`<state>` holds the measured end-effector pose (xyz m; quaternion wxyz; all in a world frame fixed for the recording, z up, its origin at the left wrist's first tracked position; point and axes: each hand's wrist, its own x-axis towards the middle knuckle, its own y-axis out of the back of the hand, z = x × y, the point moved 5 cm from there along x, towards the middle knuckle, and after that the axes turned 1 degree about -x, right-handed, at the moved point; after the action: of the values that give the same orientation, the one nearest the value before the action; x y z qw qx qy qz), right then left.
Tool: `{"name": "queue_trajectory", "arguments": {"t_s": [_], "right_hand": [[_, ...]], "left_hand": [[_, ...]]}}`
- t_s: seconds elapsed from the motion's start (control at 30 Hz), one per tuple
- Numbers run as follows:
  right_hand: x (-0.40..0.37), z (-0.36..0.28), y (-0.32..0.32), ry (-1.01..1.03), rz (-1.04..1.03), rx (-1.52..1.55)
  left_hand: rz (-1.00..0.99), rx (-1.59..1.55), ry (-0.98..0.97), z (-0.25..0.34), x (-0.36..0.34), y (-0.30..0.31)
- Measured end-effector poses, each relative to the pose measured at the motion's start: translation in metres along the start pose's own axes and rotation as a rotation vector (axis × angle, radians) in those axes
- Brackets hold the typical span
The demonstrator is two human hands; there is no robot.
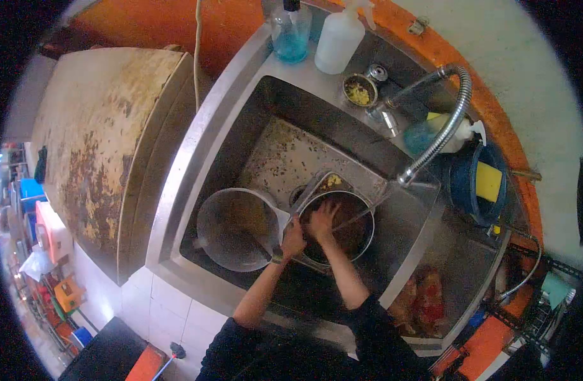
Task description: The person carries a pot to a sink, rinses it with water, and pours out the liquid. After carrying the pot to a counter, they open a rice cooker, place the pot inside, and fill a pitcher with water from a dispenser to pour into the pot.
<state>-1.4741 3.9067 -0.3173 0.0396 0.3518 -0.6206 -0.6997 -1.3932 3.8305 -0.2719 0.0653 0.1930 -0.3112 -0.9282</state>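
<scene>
A round metal pot point(371, 236) with brownish contents stands in the steel sink point(266, 101). My right hand point(323, 221) reaches inside it, fingers spread; whether they touch the bottom is unclear. At the pot's left rim my left hand point(293, 239) is closed, apparently gripping the rim. A large whitish translucent bowl point(231, 219) lies beside that hand, with a dark stick-like shape in it. Water runs from the flexible metal faucet point(459, 114) into the pot. Behind the pot, yellowish bits point(331, 181) sit in a small metal container, partly hidden.
Spray bottles point(339, 41) point(291, 38) and a strainer of yellow scraps point(360, 90) stand on the back ledge. At right are a dark blue bucket point(459, 184) with a yellow sponge point(488, 181) and reddish items point(429, 297). A worn board point(107, 127) stands left.
</scene>
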Motion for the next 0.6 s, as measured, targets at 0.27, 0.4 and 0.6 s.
{"name": "queue_trajectory", "arguments": {"t_s": [0.27,0.4,0.6], "right_hand": [[-0.051,0.006,-0.082,0.651,0.193,-0.466],[-0.030,0.019,-0.072,0.705,0.057,-0.292],[0.007,0.056,-0.060,0.361,-0.137,-0.024]], "left_hand": [[-0.079,-0.098,0.117,-0.001,-0.003,-0.004],[-0.104,-0.099,0.157,-0.010,-0.001,-0.014],[-0.059,-0.045,0.091,-0.001,-0.005,-0.004]]}}
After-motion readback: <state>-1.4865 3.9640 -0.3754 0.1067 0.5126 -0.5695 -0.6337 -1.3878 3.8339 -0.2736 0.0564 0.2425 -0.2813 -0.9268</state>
